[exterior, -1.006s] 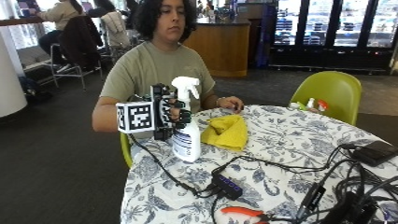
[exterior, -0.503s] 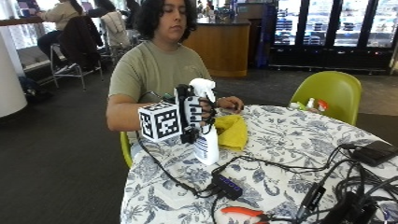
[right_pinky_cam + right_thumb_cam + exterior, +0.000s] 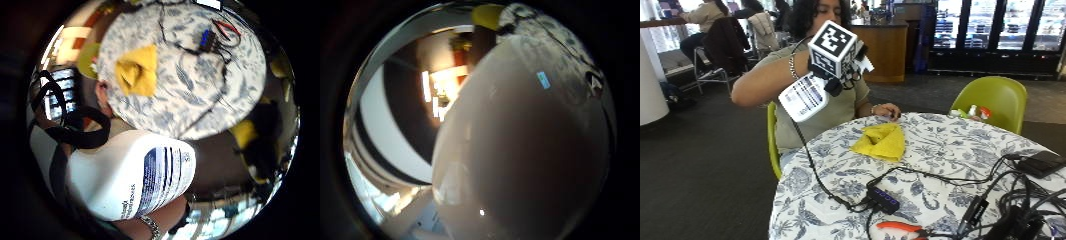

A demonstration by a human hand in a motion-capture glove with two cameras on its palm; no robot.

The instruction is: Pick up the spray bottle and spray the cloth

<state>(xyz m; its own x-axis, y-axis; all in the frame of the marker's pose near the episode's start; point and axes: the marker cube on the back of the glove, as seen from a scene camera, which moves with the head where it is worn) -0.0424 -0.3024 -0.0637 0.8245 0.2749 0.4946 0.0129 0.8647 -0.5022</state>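
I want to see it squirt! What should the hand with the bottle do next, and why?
Probably tip the spray bottle so its nozzle points down at the yellow cloth, then squeeze. The gloved right hand holds the bottle lifted and tilted, high above the table and off to one side of the cloth, so a squirt now would likely miss.

I see the cloth [image 3: 881, 141] lying on the table [image 3: 959, 165] at its far edge, the person's bare hand [image 3: 884, 110] just behind it. My right hand [image 3: 840, 75] holds the spray bottle [image 3: 804, 97] tilted in the air, above and left of the cloth.
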